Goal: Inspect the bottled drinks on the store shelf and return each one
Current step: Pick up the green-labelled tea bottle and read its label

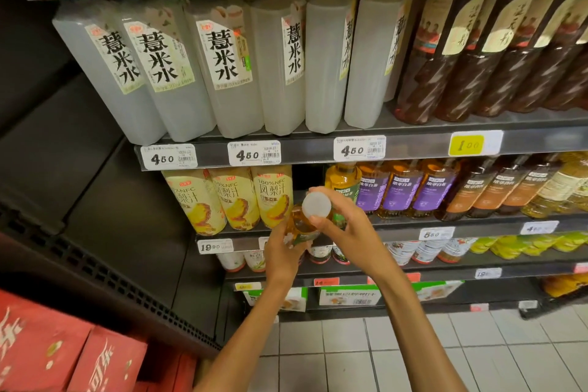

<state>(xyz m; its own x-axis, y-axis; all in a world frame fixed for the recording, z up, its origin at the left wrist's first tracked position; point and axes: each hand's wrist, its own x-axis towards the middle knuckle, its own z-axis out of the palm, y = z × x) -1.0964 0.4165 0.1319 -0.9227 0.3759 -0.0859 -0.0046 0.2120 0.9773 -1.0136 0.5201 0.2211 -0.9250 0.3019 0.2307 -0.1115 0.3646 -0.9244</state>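
Observation:
An amber tea bottle (300,222) with a white cap (316,205) is held in front of the middle shelf (397,226), its cap tilted toward me. My left hand (281,253) grips its lower body from below. My right hand (346,226) holds the neck, with the thumb and fingers curled around the cap's edge. Behind the bottle is a dark gap in the row, beside a matching amber bottle (342,181) with a green label.
Yellow pineapple juice bottles (235,197) stand left of the gap, purple-labelled tea bottles (410,188) to the right. Cloudy white bottles (222,70) and dark brown bottles (471,60) fill the shelf above. Red cartons (63,356) sit at lower left. The floor (381,356) is tiled.

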